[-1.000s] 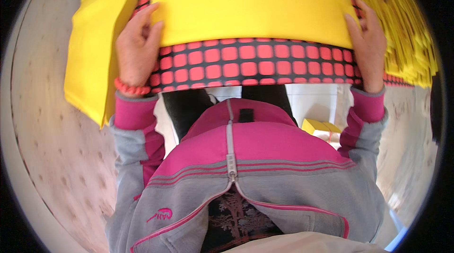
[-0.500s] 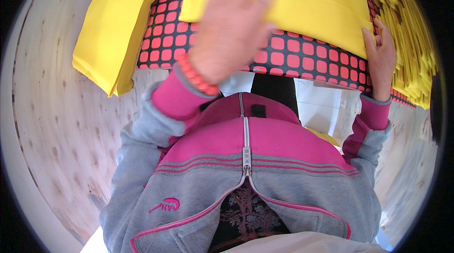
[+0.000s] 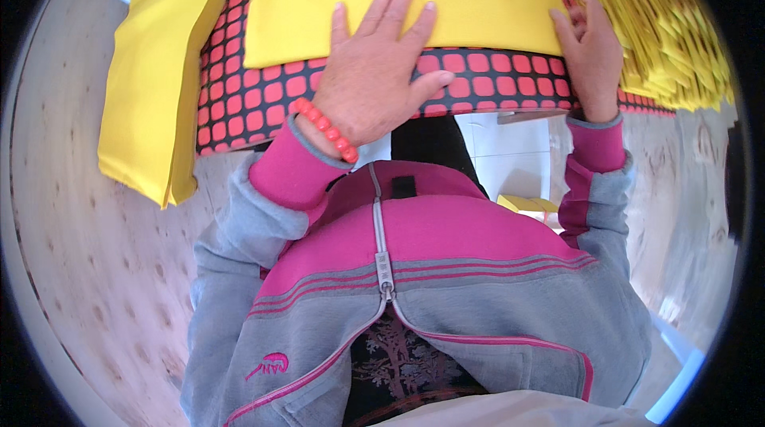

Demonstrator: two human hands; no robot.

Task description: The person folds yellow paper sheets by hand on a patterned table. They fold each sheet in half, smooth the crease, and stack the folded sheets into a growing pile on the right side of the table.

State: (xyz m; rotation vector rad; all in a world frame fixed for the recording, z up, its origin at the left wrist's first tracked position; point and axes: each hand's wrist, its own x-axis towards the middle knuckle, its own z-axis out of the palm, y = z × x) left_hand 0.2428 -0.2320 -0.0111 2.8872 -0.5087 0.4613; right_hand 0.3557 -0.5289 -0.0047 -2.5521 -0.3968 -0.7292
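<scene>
The yellow cloth (image 3: 486, 16) lies flat on the table, in the upper middle of the view, and its far part goes out at the top edge. Its near edge runs across a table cover (image 3: 518, 84) with red rounded squares on black.

The left hand (image 3: 374, 76) is palm down, with its fingers straight and spread wide. The fingers lie over the near part of the cloth, while the thumb points to the right, above the table cover. This hand does not grasp anything. On its wrist there is a bracelet (image 3: 327, 130) of red-orange beads.

The right hand (image 3: 591, 56) is at the right edge of the cloth, near its close corner. The thumb is beside this edge, and the fingers are partly bent. I cannot tell if it pinches the cloth or only touches it.

To the left of the cloth, and apart from it, lies a thick yellow pile (image 3: 151, 84), which reaches past the left edge of the table cover. On the right side, just beyond the right hand, there are many folded yellow pieces (image 3: 669, 36), set close together in a row.

The person wears a grey and pink jacket (image 3: 470, 307), with its zip partly open over a dark shirt (image 3: 398, 363). Lower than the table, a small yellow thing (image 3: 526, 204) is visible near the right sleeve (image 3: 598, 164).
</scene>
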